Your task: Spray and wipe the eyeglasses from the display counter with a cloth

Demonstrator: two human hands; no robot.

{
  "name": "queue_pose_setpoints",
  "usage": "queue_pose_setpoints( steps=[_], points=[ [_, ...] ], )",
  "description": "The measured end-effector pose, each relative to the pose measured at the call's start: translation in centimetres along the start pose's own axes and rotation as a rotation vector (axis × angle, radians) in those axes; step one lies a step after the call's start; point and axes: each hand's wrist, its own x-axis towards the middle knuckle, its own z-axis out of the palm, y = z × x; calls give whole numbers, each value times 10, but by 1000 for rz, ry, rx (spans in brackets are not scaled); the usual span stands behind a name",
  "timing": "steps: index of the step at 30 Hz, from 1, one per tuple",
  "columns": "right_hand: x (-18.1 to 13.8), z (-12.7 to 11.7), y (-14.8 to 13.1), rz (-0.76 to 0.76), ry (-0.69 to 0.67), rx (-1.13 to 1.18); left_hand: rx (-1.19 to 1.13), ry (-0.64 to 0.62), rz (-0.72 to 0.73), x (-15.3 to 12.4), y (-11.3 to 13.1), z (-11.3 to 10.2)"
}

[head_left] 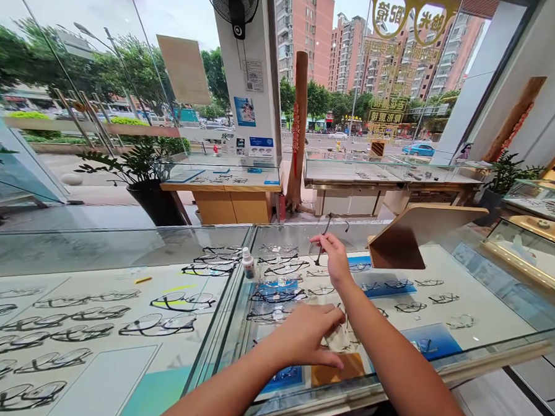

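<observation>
My right hand (334, 256) is raised over the glass counter, fingers pinched on a thin-framed pair of glasses (325, 234) held up by one temple. My left hand (307, 334) rests lower on the counter glass (234, 330), its fingers closed on a pale cleaning cloth (340, 339). A small white spray bottle (248, 263) stands upright on the glass to the left of both hands. Beneath the glass lie several rows of spectacle frames (184, 301) on white and blue display pads.
A tilted brown mirror stand (404, 236) sits on the counter to the right of my raised hand. Further display counters (363, 175) and a potted plant (144, 170) stand by the shop windows. A fan (232, 4) hangs above.
</observation>
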Motion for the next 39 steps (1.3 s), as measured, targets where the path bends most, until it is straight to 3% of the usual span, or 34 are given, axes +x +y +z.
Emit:
queue_pose_setpoints(
  steps=[3,5,12,18,23,29,39],
  points=[
    [-1,1,0,0,-8,-15,35,-21,-32,1,2,1],
    [-1,0,0,-3,-7,-19,-42,38,-94,0,0,0],
    [-2,0,-4,-20,-8,-47,-729,498,-321,2,-35,-16],
    [-8,3,-13,-40,-69,-57,-1245,719,-447,-1,-65,-38],
    [-22,7,-32,-1,-131,-99,-1413,909,-460,-6,-72,-52],
    [-45,17,-41,200,-265,-63,-1444,963,-323,-10,-71,-62],
    [-54,17,-20,96,-353,-115,-1427,846,-144,-12,-65,-60]
  ],
)
